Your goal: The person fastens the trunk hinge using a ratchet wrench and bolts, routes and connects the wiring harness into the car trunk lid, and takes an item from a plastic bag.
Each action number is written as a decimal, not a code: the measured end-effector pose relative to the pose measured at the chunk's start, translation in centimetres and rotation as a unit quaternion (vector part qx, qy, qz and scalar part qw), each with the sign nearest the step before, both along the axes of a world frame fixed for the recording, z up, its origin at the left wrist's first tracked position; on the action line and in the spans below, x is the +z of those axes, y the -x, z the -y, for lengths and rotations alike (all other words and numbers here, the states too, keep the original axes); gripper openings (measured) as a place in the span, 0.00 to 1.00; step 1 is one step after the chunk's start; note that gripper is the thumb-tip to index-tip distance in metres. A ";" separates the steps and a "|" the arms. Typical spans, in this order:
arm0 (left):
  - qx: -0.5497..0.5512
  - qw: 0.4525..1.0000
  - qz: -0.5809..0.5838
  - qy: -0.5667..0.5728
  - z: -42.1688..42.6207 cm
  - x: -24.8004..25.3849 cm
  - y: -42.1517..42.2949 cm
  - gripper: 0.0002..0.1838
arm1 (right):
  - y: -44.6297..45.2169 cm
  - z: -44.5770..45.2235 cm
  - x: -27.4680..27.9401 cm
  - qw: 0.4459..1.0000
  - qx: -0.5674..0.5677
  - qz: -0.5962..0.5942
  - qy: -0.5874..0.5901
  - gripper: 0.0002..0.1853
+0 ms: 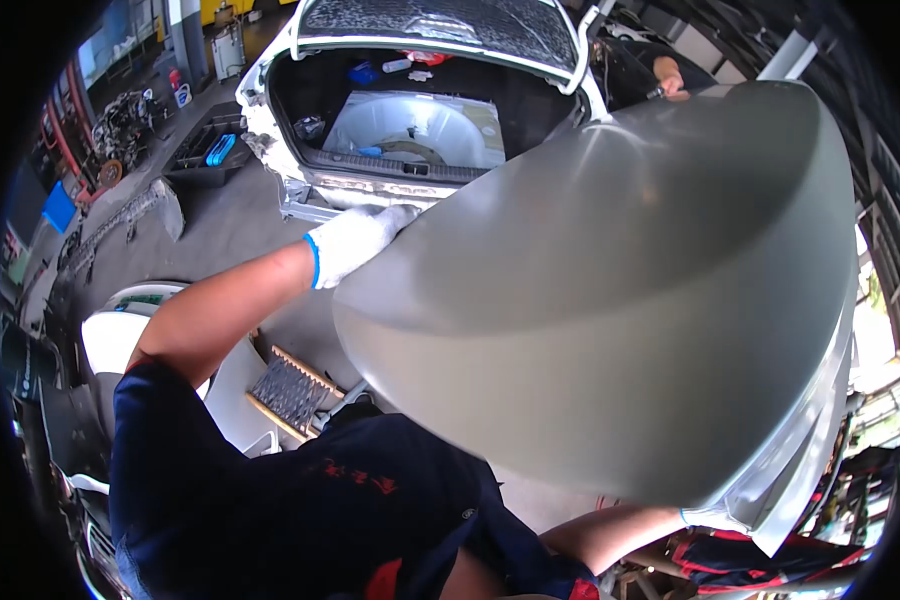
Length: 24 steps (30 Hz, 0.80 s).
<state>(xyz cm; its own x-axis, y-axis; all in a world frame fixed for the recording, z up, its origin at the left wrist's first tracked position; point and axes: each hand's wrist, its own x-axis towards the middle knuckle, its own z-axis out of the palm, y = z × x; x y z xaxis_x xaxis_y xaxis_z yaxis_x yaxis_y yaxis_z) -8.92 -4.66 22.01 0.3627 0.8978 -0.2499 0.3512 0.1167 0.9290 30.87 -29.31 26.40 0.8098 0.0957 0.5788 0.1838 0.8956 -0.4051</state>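
A large grey-silver car body panel with a smooth curved surface fills the middle and right of the view, tilted in front of me. My left hand, in a white glove with a blue cuff, grips the panel's upper left edge. At the lower right, my right hand, also gloved, is at the panel's bottom edge, its fingers mostly hidden behind it. Beyond the panel stands a white car with an open, bare trunk; the panel's far side overlaps its right rear corner.
Another person's hand is near the panel's top edge. A woven-seat stool and a white car part are on the lower left. A black tray and a loose bumper piece lie on the floor.
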 end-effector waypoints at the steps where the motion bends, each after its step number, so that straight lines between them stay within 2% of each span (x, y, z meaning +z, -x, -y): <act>1: -0.007 0.998 -0.035 -0.060 -1.6 0.3 1.6 0.22 | 0.5 -1.1 1.8 1.000 0.008 0.023 -0.013 0.62; 4: -0.046 0.980 0.036 -0.188 -6.5 0.9 6.0 0.20 | 3.3 -4.6 6.9 0.994 0.033 0.094 -0.042 0.64; 5: -0.064 0.976 0.088 -0.187 -8.3 1.1 7.6 0.20 | 4.5 -5.9 8.4 0.991 0.040 0.114 -0.048 0.65; 7: -0.133 0.955 0.255 -0.068 -11.9 3.2 11.6 0.20 | 7.2 -8.7 11.4 0.984 0.052 0.154 -0.066 0.66; 9: -0.123 0.947 0.279 -0.103 -13.4 6.9 14.7 0.22 | 9.9 -11.7 14.5 0.975 0.066 0.195 -0.080 0.68; 10: -0.122 0.935 0.289 -0.167 -14.4 8.4 15.6 0.22 | 11.3 -13.6 16.0 0.968 0.077 0.226 -0.081 0.66; 11: -0.110 0.935 0.288 -0.176 -16.6 8.9 17.0 0.23 | 12.6 -15.4 17.4 0.959 0.087 0.256 -0.082 0.65; 12: -0.100 0.936 0.285 -0.183 -19.1 9.6 18.5 0.25 | 14.0 -17.1 18.4 0.955 0.088 0.270 -0.084 0.63; 14: -0.157 0.922 0.322 -0.147 -22.7 12.5 21.1 0.32 | 16.9 -20.4 20.0 0.946 0.096 0.299 -0.081 0.60; 19: -0.163 0.922 0.298 -0.185 -30.2 18.3 26.3 0.32 | 23.4 -27.7 24.1 0.927 0.090 0.354 -0.081 0.51; 24: -0.159 0.923 0.279 -0.210 -38.7 21.7 31.4 0.33 | 30.2 -35.5 27.1 0.902 0.077 0.416 -0.089 0.43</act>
<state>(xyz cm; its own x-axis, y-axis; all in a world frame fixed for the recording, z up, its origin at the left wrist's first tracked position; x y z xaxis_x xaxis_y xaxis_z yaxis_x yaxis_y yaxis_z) -40.34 34.07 43.66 0.5918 0.6987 0.4020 -0.2423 -0.3214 0.9154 0.67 6.22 53.54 0.0733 0.0152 0.9972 0.2263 0.9735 -0.0315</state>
